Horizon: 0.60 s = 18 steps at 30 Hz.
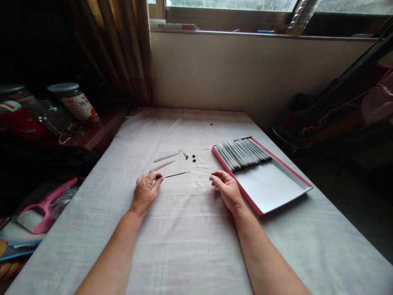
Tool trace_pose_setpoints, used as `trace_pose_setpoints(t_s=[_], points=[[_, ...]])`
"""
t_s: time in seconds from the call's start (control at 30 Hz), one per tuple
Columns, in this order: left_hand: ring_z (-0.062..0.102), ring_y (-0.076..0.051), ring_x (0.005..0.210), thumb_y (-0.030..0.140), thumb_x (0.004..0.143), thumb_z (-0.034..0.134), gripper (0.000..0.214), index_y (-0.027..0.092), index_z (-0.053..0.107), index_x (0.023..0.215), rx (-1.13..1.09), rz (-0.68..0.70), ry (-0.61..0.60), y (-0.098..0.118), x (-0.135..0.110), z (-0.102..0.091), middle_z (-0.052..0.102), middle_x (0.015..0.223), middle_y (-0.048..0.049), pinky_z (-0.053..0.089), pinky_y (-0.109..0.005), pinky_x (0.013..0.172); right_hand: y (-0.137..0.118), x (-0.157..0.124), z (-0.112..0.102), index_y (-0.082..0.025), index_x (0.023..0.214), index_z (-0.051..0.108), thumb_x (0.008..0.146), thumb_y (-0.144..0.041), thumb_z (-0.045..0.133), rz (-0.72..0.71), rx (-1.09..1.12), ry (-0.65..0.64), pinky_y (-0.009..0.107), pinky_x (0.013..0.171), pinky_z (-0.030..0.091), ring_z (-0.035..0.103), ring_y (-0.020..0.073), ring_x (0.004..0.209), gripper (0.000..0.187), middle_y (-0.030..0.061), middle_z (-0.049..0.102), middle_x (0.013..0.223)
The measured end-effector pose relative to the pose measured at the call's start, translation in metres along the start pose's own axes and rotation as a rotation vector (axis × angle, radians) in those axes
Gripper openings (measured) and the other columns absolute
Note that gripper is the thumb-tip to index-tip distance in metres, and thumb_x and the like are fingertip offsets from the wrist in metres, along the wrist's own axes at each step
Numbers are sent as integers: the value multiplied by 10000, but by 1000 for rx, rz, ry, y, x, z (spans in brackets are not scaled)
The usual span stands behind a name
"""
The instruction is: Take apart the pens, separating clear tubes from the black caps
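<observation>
My left hand [145,192] and my right hand [225,188] rest low over a white cloth-covered table [190,237]. Between them runs a thin pen refill [187,173], black on its left half and clear on its right. My left fingers pinch the black end and my right fingers pinch the clear end. Just beyond lie two clear pen barrels [166,160] and a few small black caps [190,156]. To the right a shallow red-edged box [276,184] holds a row of several pens [242,153].
Left of the table, a dark shelf carries lidded jars [73,100] and a pink plastic tool [46,209]. A curtain hangs at the back left, under a windowsill with a bottle [302,16]. Cluttered dark objects stand at the right.
</observation>
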State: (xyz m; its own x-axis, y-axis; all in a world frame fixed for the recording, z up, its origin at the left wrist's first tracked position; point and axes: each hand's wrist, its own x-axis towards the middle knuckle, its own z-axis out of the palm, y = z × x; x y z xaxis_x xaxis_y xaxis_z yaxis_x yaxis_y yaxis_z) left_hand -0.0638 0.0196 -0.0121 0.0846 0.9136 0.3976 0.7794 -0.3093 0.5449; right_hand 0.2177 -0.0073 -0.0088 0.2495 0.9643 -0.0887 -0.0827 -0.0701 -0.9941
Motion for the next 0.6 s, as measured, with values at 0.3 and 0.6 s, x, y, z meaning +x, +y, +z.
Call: trace_pose_setpoints(t_s=[0.3, 0.6], points=[[649, -176, 753, 404, 843, 585, 210, 218, 683, 849, -244, -32, 24, 7, -2, -3, 718, 823, -21, 497, -270, 718, -5, 0, -5, -172, 801, 712, 571, -468, 813, 35, -42, -80, 232, 502, 380, 543, 131, 610, 388, 19, 661, 690], [656, -173, 733, 398, 792, 651, 202, 206, 714, 800, -341, 12, -84, 6, -1, -13, 719, 798, -34, 530, -274, 723, -12, -3, -22, -182, 813, 723, 626, -430, 785, 46, -166, -231, 259, 572, 458, 606, 143, 643, 317, 30, 721, 763]])
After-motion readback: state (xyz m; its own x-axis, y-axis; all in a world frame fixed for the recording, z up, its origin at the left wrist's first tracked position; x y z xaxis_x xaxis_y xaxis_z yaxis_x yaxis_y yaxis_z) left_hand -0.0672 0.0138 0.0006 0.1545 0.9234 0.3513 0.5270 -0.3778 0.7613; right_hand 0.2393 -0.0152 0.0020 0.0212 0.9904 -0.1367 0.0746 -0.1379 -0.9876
